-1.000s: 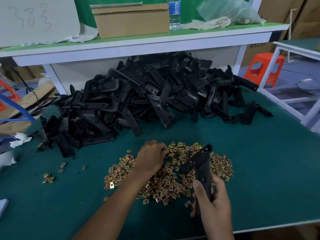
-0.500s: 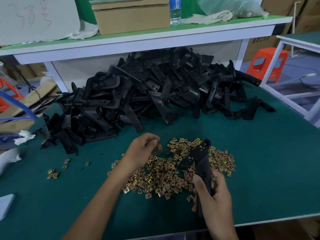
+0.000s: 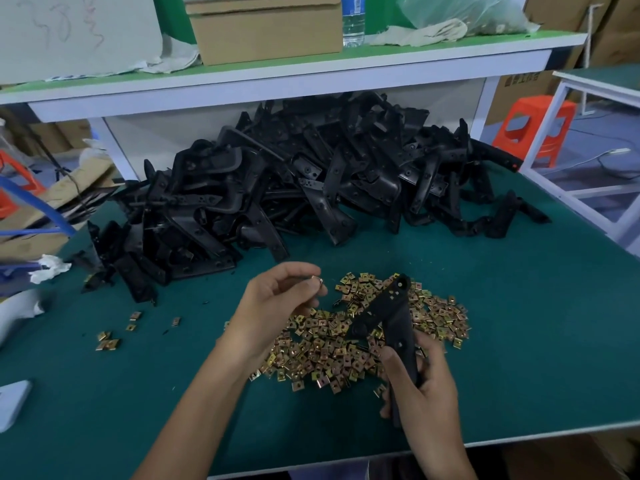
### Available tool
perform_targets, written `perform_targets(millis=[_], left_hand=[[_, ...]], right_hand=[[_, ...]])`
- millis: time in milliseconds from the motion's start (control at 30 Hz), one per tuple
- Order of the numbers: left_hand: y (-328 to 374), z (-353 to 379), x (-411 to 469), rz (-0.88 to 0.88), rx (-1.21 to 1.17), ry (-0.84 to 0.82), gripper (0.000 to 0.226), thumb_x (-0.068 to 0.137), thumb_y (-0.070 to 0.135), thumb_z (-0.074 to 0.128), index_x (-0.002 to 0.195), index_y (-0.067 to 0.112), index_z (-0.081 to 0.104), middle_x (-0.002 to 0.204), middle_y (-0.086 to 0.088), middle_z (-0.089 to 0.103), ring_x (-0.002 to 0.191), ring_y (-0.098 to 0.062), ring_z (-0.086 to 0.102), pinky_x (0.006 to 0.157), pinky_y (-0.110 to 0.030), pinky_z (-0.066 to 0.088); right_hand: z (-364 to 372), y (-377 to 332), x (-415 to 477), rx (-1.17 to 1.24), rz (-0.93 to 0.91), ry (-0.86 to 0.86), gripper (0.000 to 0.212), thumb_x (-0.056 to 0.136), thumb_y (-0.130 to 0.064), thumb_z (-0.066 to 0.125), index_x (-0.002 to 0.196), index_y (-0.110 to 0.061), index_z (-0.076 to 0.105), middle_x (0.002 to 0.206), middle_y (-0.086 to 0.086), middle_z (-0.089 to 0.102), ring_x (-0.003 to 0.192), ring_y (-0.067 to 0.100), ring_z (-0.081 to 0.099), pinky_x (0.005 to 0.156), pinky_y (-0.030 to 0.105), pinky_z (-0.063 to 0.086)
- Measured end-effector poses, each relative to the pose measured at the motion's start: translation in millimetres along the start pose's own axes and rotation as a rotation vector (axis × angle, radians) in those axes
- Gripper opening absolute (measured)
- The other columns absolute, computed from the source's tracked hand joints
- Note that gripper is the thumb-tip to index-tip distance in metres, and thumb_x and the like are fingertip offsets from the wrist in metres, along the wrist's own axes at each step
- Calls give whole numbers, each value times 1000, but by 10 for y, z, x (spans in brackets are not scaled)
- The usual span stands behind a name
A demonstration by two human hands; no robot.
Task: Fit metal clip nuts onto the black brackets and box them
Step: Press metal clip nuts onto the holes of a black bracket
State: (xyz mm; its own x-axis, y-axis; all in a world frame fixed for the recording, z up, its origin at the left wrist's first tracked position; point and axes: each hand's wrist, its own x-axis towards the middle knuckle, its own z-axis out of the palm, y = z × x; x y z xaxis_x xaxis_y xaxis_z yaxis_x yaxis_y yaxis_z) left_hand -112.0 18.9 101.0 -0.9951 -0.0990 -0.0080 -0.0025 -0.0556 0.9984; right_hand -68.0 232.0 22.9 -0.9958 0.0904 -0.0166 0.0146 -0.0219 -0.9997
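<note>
While the left hand (image 3: 277,303) hangs over the clip nut pile (image 3: 349,344) with fingers curled, thumb and forefinger pinching one clip nut (image 3: 318,279), the right hand (image 3: 427,386) grips the lower arm of a black bracket (image 3: 393,313), tilted above the same pile on the green table (image 3: 536,323). Bracket's lower end hidden in the fist; pinched nut too small to read its orientation. Beyond, the heap of black brackets (image 3: 311,188) lies loose, and the cardboard box (image 3: 266,32) on the shelf (image 3: 415,60) is cut off at the top.
</note>
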Motion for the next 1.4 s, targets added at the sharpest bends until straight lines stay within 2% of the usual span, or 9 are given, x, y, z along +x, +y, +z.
perform_targets(millis=[267, 333, 400, 467, 600, 700, 867, 1300, 1400], left_hand=[[52, -25, -247, 65, 151, -55, 20, 85, 27, 72, 103, 33, 77, 96, -5, 78, 86, -17, 72, 80, -24, 57], [31, -13, -272, 67, 213, -47, 17, 93, 22, 68, 99, 35, 77, 92, -5, 76, 84, -23, 70, 76, -32, 59], [5, 23, -282, 57, 290, -52, 21, 96, 21, 67, 97, 39, 77, 92, -3, 75, 89, -27, 68, 82, -41, 57], [-9, 70, -291, 46, 319, -69, 26, 97, 18, 66, 99, 41, 77, 92, 4, 76, 90, -20, 70, 85, -37, 59], [26, 156, -311, 52, 347, -112, 36, 102, 11, 57, 113, 41, 74, 102, 20, 75, 96, 3, 67, 82, -11, 49], [23, 187, -301, 48, 344, -100, 31, 101, 12, 59, 115, 37, 72, 97, 12, 75, 91, -2, 69, 78, -11, 50], [16, 170, -282, 13, 305, -67, 12, 96, 13, 67, 100, 24, 70, 88, 7, 74, 82, -6, 69, 75, -16, 53], [59, 163, -275, 1, 298, -88, 12, 94, 9, 69, 95, 21, 73, 86, 4, 76, 79, -7, 70, 71, -15, 53], [73, 144, -269, -3, 263, -82, 12, 94, 7, 69, 96, 18, 72, 90, -3, 77, 82, -14, 72, 77, -22, 57]], right_hand=[[93, 57, -9, -15, -26, -25, 37, 79, -54, 69, 114, -48, 57, 69, 7, 64, 46, 26, 57, 46, 42, 52], [90, 81, -15, -39, -46, -15, 38, 79, -58, 68, 113, -50, 56, 68, 7, 64, 44, 26, 58, 46, 43, 52], [81, 93, -21, -57, -57, -11, 40, 78, -63, 68, 113, -52, 55, 69, 7, 65, 44, 26, 59, 46, 42, 53], [83, 101, -31, -73, -60, -18, 42, 77, -67, 68, 114, -54, 54, 71, 7, 66, 45, 25, 61, 47, 41, 53], [88, 100, -48, -88, -59, -16, 37, 77, -62, 68, 111, -59, 53, 73, 6, 67, 46, 24, 61, 47, 40, 54], [77, 80, -55, -99, -70, -26, 36, 78, -63, 67, 111, -60, 52, 71, 5, 67, 46, 24, 61, 46, 39, 52], [73, 62, -61, -106, -81, -31, 33, 81, -60, 67, 110, -60, 52, 71, 3, 66, 46, 22, 61, 44, 36, 51], [75, 20, -67, -122, -88, -50, 28, 81, -57, 65, 105, -63, 52, 68, 6, 64, 43, 22, 57, 43, 37, 49], [71, 12, -60, -119, -86, -50, 27, 82, -56, 66, 104, -63, 52, 69, 5, 64, 43, 22, 57, 43, 37, 49]])
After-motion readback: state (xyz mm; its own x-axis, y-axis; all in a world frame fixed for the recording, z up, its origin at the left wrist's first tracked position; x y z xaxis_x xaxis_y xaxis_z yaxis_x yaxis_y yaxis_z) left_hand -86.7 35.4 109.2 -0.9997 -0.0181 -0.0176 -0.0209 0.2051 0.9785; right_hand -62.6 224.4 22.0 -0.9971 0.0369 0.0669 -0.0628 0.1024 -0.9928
